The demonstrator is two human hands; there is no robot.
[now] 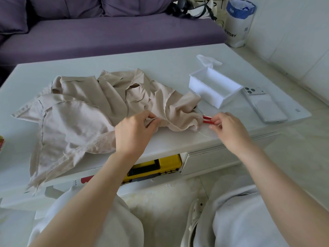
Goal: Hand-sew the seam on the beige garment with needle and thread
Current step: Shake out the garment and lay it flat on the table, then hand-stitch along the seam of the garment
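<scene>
The beige garment [80, 107] lies crumpled across the white table [178, 68], its raw edges frayed. My left hand [132, 130] pinches a fold of the garment near its right end. My right hand [229, 128] grips the red handles of small thread snips [207, 119], whose thin metal tips point up-left toward the garment's right corner. A pale thread [204, 134] trails on the table from the cloth's lower right edge toward my right hand. No needle shows clearly.
An open white plastic box [214, 87] stands right of the garment, a white phone [263, 104] lies beyond it. A yellow-and-black case [156, 168] sits on the shelf under the table. A purple sofa [106, 32] runs behind, with a bin [239, 24] at the back right.
</scene>
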